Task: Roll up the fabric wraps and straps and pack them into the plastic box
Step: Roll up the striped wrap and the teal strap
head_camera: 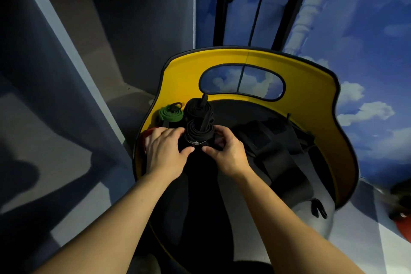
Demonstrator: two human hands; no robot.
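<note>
From the head camera, my left hand (165,150) and my right hand (224,151) close in on one black rolled wrap (198,132) from either side. My left fingers curl around its left flank, thumb tip pressed against its near lower edge; my right thumb meets that same edge from the other side, with my right fingers bent behind the roll's right flank. Both hands are clamped on it, thumbs nearly touching each other.

The roll stands on end, its spiral face turned up toward me, its long axis running roughly vertical. A loose black tail rises from its centre, leaning away from my hands.

Just beyond my grip stands a second black roll (198,107), also spiral-up, touching the one I hold. Beyond and left of my left hand lies a green roll (170,114). All sit inside a yellow-walled container (311,66). Right of my right hand, dark unrolled straps (271,140) lie in a heap.
</note>
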